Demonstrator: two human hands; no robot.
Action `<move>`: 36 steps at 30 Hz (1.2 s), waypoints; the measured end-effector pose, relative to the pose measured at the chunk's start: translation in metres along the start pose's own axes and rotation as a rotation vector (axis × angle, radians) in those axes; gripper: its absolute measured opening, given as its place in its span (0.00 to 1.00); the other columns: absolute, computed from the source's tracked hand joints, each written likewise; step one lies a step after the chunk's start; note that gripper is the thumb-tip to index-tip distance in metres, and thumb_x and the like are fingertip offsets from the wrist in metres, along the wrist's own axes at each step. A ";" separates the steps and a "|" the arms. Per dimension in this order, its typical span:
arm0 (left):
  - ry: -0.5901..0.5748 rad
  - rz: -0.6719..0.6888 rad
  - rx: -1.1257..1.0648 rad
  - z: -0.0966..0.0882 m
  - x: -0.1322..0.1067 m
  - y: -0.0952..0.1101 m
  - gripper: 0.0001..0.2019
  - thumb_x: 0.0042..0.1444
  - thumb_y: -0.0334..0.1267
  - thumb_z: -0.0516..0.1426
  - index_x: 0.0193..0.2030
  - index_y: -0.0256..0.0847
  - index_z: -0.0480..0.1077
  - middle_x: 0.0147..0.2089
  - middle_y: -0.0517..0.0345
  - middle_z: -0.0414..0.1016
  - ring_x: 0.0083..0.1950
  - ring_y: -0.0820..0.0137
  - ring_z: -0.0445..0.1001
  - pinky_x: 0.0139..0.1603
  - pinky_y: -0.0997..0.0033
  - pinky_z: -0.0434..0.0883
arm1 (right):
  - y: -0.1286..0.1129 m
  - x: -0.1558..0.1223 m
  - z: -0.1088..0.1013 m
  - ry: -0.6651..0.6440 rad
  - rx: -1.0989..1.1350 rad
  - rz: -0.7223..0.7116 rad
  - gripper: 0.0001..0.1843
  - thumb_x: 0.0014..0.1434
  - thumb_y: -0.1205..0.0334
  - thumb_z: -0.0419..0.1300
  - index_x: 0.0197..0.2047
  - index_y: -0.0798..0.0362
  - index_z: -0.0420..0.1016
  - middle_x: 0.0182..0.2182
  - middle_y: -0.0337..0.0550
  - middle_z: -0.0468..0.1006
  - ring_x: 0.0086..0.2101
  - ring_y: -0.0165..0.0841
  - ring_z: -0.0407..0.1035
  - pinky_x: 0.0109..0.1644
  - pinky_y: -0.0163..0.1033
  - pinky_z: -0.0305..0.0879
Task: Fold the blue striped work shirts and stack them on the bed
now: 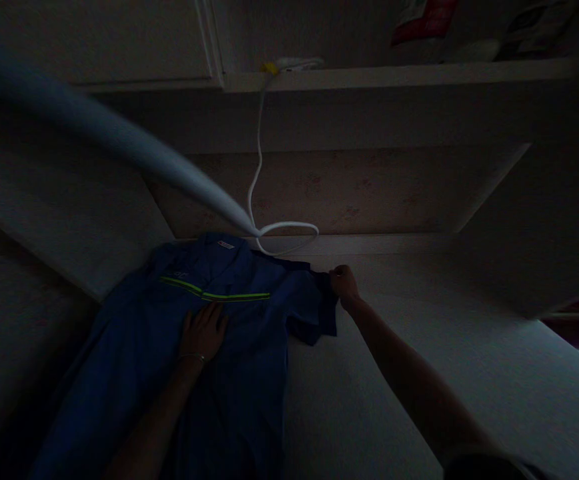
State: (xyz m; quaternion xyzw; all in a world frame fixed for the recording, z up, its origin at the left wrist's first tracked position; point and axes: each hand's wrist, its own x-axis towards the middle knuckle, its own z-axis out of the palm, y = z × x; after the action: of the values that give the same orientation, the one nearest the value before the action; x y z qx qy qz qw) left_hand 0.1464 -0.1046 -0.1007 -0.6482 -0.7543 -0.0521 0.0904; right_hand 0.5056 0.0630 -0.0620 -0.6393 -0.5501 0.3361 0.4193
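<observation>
A blue short-sleeved shirt [249,333] with a collar and a yellow-green stripe across the chest lies spread on a pale surface. My left hand [203,332], with a bracelet at the wrist, rests flat on the shirt's chest just below the stripe, fingers stretched. At the right, my right hand [343,283] is closed on the dark cuff edge of the shirt's sleeve [325,300]. Dark blue cloth also shows beneath that sleeve. The shirt's lower part runs out of view at the bottom.
A white cord [260,147] hangs from the shelf [369,77] and loops behind the collar. A pale blue bar [134,143], blurred, slants across the upper left. Red packaging [424,21] stands on the shelf. Side panels flank the pale surface [419,320]. The light is dim.
</observation>
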 end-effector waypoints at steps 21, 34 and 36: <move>-0.090 -0.022 -0.019 0.006 0.001 -0.006 0.29 0.66 0.53 0.39 0.69 0.43 0.57 0.73 0.54 0.54 0.71 0.59 0.55 0.72 0.42 0.41 | 0.057 -0.034 -0.008 -0.131 -0.978 -0.233 0.27 0.70 0.53 0.37 0.69 0.45 0.57 0.70 0.42 0.53 0.67 0.45 0.48 0.65 0.74 0.28; -0.073 0.062 -0.144 -0.051 -0.025 0.037 0.20 0.64 0.41 0.46 0.55 0.41 0.73 0.61 0.50 0.73 0.60 0.59 0.72 0.66 0.49 0.62 | 0.232 -0.085 -0.244 0.039 -0.750 -0.216 0.29 0.59 0.48 0.42 0.51 0.53 0.76 0.54 0.54 0.76 0.52 0.47 0.71 0.57 0.51 0.66; -0.156 0.099 -0.354 -0.074 -0.056 0.066 0.19 0.65 0.45 0.47 0.55 0.48 0.73 0.57 0.57 0.77 0.56 0.66 0.75 0.61 0.63 0.70 | 0.232 -0.102 -0.244 0.058 -0.783 -0.255 0.29 0.59 0.51 0.41 0.53 0.51 0.75 0.57 0.51 0.74 0.56 0.46 0.68 0.61 0.52 0.61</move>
State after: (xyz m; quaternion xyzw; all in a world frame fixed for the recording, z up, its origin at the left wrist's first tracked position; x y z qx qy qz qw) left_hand 0.2243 -0.1631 -0.0424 -0.6922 -0.7054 -0.1289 -0.0811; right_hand 0.8033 -0.0882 -0.1723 -0.6865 -0.6991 0.0285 0.1980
